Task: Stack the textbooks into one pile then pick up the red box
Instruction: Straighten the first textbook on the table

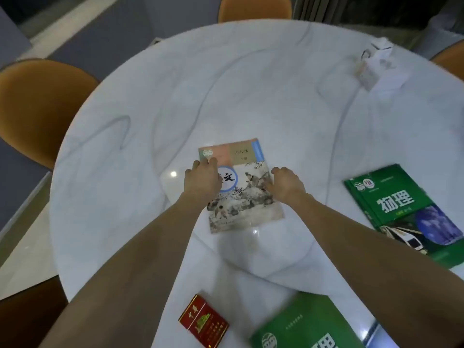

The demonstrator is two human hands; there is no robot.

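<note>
A textbook with a painted cover [244, 197] lies flat in the middle of the round white marble table [125, 151]. My left hand [202, 179] rests on its left side, fingers curled at the edge. At the book's right edge sits my right hand [286, 183], fingers bent against it. A green textbook [401, 212] lies to the right. Another green textbook [303, 325] lies at the near edge, partly cut off. The red box [203, 321] sits near the front, between my forearms.
A white tissue pack [374, 64] stands at the far right of the table. Orange chairs surround the table: one at the left [35, 104], one at the back [253, 7], one at the far right [452, 60].
</note>
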